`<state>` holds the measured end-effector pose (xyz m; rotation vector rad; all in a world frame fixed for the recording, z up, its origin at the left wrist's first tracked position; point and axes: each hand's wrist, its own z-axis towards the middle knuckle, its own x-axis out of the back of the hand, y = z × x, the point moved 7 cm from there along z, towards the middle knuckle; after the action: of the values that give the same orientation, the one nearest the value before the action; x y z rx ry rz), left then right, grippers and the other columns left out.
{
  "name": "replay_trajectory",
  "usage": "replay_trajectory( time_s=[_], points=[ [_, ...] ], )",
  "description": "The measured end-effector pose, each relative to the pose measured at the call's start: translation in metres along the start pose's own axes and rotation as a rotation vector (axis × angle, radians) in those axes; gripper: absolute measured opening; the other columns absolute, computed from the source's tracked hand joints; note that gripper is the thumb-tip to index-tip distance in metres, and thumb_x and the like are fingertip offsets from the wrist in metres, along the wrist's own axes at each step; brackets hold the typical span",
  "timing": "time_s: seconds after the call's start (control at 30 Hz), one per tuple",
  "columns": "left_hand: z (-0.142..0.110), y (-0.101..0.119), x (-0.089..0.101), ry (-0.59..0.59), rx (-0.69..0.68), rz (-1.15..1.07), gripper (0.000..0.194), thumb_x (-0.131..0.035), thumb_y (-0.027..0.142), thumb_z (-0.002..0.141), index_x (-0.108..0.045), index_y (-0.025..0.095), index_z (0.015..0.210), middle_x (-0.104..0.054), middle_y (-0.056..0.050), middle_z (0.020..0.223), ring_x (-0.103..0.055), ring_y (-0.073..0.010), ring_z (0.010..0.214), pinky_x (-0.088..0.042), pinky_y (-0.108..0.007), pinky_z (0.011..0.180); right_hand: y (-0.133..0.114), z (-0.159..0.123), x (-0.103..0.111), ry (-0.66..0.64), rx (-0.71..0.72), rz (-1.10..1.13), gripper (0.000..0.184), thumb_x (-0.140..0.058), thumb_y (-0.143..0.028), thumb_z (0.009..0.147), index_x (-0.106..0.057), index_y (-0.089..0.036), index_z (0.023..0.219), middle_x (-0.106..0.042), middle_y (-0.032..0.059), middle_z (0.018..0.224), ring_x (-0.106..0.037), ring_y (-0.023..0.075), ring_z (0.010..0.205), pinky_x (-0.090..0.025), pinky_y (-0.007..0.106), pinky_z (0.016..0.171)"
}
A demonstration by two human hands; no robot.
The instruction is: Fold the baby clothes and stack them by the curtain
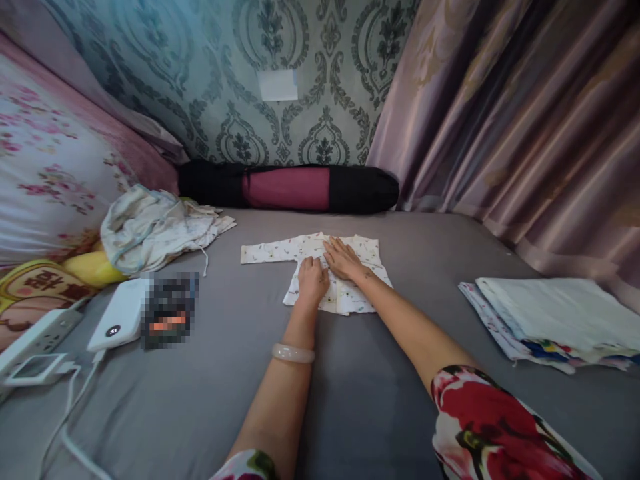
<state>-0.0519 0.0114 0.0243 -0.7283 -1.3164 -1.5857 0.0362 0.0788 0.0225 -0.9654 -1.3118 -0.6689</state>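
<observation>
Fingers of the right hand point(343, 259) lie outstretched on the small printed shirt point(344, 295), which spreads beneath and around them; the left hand's point(313, 280) curl just beside, whether pinching cloth I can't tell.

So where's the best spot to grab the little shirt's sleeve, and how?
Probably pinch the cuff of the sleeve with thumb and finger, coming from the left. The sleeve lies flat and sticks out sideways from the small shirt's body, so its end is easy to get at. The left hand and right hand are both on the body, leaving the cuff uncovered.
</observation>
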Motion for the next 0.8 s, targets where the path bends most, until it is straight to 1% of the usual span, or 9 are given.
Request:
replay_trajectory(
  time_s=[0.13, 0.2, 0.27, 0.33, 0.4, 0.5, 0.67, 0.73, 0.8],
  points=[
    [0.0, 0.001, 0.0, 0.005, 0.002, -0.027, 0.03, -0.045, 0.02, 0.087, -0.055, 0.014, 0.114, -0.057, -0.016, 0.121, -0.048, -0.027, 0.119, -0.036, -0.043, 0.102, -0.003, 0.005, 0.001, -0.062, -0.002, -0.026, 0.054, -0.021, -0.037, 0.099, -0.03, -0.019, 0.149, -0.023, 0.0051, 0.157, -0.017, 0.0233, 0.145, -0.014, 0.047, 0.116],
    [0.001, 0.002, 0.0, 0.003, 0.006, -0.036, 0.029, -0.044, 0.02, 0.087, -0.056, 0.014, 0.112, -0.057, -0.016, 0.119, -0.048, -0.0275, 0.118, -0.037, -0.043, 0.101, -0.005, 0.01, 0.009, -0.086, 0.008, -0.048, 0.05, -0.024, -0.035, 0.099, -0.04, -0.021, 0.144, -0.031, 0.0059, 0.154, -0.027, 0.0247, 0.141, -0.017, 0.05, 0.114],
    [0.003, 0.003, 0.0, -0.008, 0.004, -0.039, 0.028, -0.043, 0.019, 0.087, -0.056, 0.013, 0.11, -0.058, -0.016, 0.115, -0.05, -0.0278, 0.115, -0.039, -0.043, 0.099, -0.012, 0.018, 0.02, -0.096, 0.027, -0.095, 0.044, -0.029, -0.031, 0.097, -0.054, -0.021, 0.131, -0.045, 0.0085, 0.146, -0.04, 0.0267, 0.133, -0.023, 0.051, 0.111],
    [0.005, 0.005, 0.0, -0.022, 0.004, -0.041, 0.027, -0.041, 0.017, 0.086, -0.057, 0.012, 0.108, -0.059, -0.016, 0.112, -0.051, -0.028, 0.113, -0.04, -0.043, 0.097, -0.025, 0.03, 0.033, -0.06, 0.047, -0.142, 0.038, -0.035, -0.027, 0.094, -0.064, -0.019, 0.117, -0.058, 0.0112, 0.133, -0.05, 0.0282, 0.124, -0.031, 0.047, 0.106],
    [0.006, 0.006, 0.001, -0.025, 0.008, -0.053, 0.03, -0.041, 0.015, 0.085, -0.057, 0.01, 0.11, -0.059, -0.018, 0.113, -0.051, -0.0286, 0.113, -0.041, -0.043, 0.098, -0.045, 0.044, 0.042, -0.025, 0.078, -0.14, 0.035, -0.038, -0.026, 0.092, -0.068, -0.019, 0.11, -0.064, 0.0124, 0.123, -0.055, 0.028, 0.117, -0.038, 0.041, 0.099],
    [0.009, 0.007, 0.002, -0.036, 0.009, -0.08, 0.038, -0.043, 0.015, 0.084, -0.053, 0.008, 0.121, -0.056, -0.02, 0.123, -0.048, -0.03, 0.121, -0.039, -0.044, 0.101, -0.084, 0.066, 0.039, -0.076, 0.151, -0.059, 0.035, -0.038, -0.025, 0.091, -0.07, -0.021, 0.106, -0.069, 0.0104, 0.114, -0.061, 0.0252, 0.107, -0.044, 0.032, 0.087],
    [0.015, 0.002, -0.012, -0.193, 0.044, -0.126, 0.04, -0.041, 0.018, 0.089, -0.049, 0.011, 0.128, -0.052, -0.018, 0.136, -0.045, -0.0303, 0.127, -0.034, -0.043, 0.108, -0.158, 0.095, 0.014, -0.188, 0.299, 0.08, 0.03, -0.046, -0.02, 0.086, -0.072, -0.016, 0.101, -0.072, 0.0085, 0.105, -0.064, 0.0212, 0.098, -0.045, 0.024, 0.078],
    [0.016, 0.001, -0.014, -0.205, 0.035, -0.117, 0.04, -0.038, 0.019, 0.091, -0.048, 0.011, 0.129, -0.051, -0.017, 0.138, -0.043, -0.0295, 0.13, -0.032, -0.042, 0.11, -0.18, 0.103, 0.002, -0.226, 0.303, 0.132, 0.03, -0.047, -0.019, 0.086, -0.071, -0.015, 0.102, -0.072, 0.0097, 0.104, -0.065, 0.0213, 0.096, -0.046, 0.024, 0.077],
    [0.017, 0.001, -0.015, -0.192, 0.008, -0.078, 0.041, -0.041, 0.019, 0.09, -0.047, 0.009, 0.13, -0.049, -0.019, 0.138, -0.04, -0.0307, 0.132, -0.028, -0.042, 0.113, -0.195, 0.111, -0.007, -0.234, 0.26, 0.164, 0.031, -0.047, -0.021, 0.087, -0.07, -0.014, 0.107, -0.071, 0.0125, 0.108, -0.065, 0.0229, 0.099, -0.048, 0.026, 0.078]
  ],
)
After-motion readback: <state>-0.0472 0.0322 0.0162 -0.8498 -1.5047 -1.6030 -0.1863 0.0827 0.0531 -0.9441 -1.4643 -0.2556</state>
